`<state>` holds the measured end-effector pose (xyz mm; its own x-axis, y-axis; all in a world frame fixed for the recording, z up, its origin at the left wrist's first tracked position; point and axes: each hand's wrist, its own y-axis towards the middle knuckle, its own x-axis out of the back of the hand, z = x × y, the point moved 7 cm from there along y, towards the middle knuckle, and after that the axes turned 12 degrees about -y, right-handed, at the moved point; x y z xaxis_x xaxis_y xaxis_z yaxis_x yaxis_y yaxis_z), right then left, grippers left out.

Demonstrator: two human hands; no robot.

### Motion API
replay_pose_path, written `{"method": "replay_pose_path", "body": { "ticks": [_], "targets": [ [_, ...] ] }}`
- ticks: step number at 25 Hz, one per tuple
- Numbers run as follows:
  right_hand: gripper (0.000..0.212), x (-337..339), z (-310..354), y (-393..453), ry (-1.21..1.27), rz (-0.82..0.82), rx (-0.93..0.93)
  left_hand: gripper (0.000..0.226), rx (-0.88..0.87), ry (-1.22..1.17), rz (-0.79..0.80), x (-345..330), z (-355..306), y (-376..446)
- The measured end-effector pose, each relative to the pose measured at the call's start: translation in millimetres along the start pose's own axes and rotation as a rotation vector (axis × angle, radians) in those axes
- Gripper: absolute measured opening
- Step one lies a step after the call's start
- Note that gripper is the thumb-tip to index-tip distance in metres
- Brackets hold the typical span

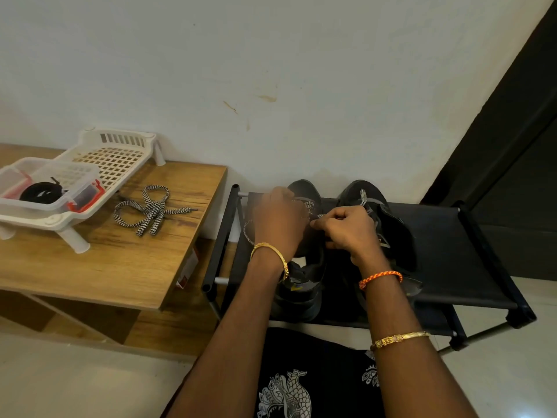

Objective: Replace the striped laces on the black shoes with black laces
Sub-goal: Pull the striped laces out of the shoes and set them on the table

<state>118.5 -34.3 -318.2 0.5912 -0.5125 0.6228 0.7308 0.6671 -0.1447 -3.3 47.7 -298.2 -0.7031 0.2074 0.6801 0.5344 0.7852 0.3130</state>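
Observation:
Two black shoes stand side by side on a black shoe rack (446,236). Over the left shoe (304,285) my left hand (278,220) and my right hand (346,229) both pinch its striped lace (310,206), which loops out to the left of my left wrist. The right shoe (391,230) shows a striped lace end near its toe. A loose striped lace (149,211) lies on the wooden table (99,267). A coiled black lace (40,191) sits in a clear box (75,176).
The clear box rests in a white plastic basket tray (117,158) at the table's back left, against the white wall. A dark door frame (497,122) rises at the right. Pale floor shows below the rack and table.

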Motion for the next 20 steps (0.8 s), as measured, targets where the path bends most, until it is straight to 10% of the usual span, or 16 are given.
{"method": "replay_pose_path", "body": {
  "ticks": [9,15,20],
  "targets": [
    [0.016,0,1,0,-0.025,-0.026,-0.016,0.018,0.128,-0.388,-0.23,15,14,-7],
    [0.019,1,1,-1,-0.023,-0.032,-0.017,0.021,0.453,-1.228,-0.609,29,45,-11],
    [0.016,-1,2,-1,-0.04,-0.017,-0.001,0.032,0.378,-0.942,-0.329,28,30,-7]
  ]
}}
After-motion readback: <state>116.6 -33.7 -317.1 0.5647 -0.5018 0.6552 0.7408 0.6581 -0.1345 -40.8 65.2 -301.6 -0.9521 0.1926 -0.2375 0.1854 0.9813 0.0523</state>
